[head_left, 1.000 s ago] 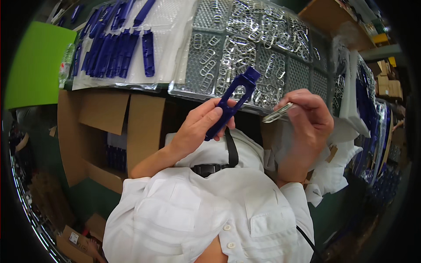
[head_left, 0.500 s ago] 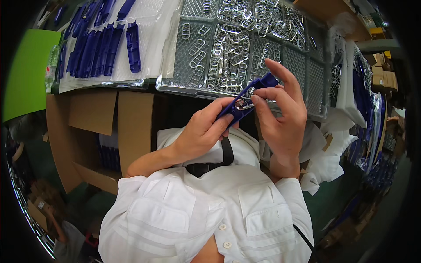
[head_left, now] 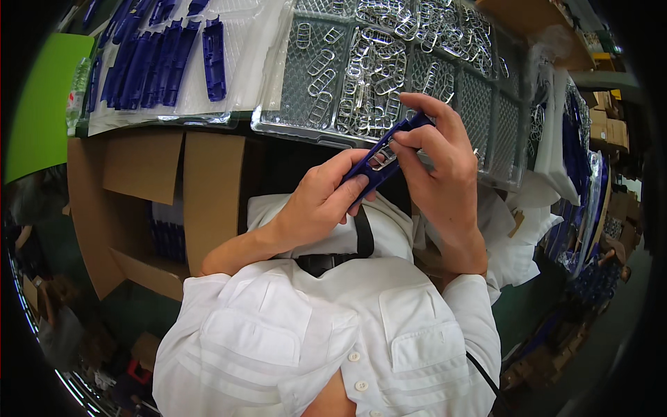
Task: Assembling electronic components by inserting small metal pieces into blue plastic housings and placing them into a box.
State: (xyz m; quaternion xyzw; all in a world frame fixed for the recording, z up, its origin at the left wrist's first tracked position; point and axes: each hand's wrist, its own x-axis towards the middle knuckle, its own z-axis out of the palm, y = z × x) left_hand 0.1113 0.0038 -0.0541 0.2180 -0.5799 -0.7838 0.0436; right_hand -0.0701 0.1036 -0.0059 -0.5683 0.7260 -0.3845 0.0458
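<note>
My left hand (head_left: 321, 196) grips the lower end of a long blue plastic shell (head_left: 374, 178), thumb on top and fingers wrapped beneath. The shell slants up to the right, its hollow side partly showing. Inside its opening sits a shiny metal loop clip (head_left: 381, 160). My right hand (head_left: 442, 163) is closed at the shell's upper part, thumb and index finger pressing together at the clip's upper end. Its fingertips hide part of the clip and whatever lies between them. Just beyond my hands, more metal loop clips (head_left: 375, 80) lie loose in a clear compartment tray (head_left: 295, 132).
Several similar blue shells (head_left: 156, 66) lie on a white sheet (head_left: 246, 52) at the far left. Below them an open cardboard box (head_left: 214, 201) holds stacked blue pieces. A bottle (head_left: 76, 94) stands by a green panel (head_left: 42, 104). White foam wrap (head_left: 517, 243) hangs at right.
My right hand has shifted slightly left, its index finger lower and more bent over the shell. The clip now lies flatter within the shell. My left hand keeps its grip.
</note>
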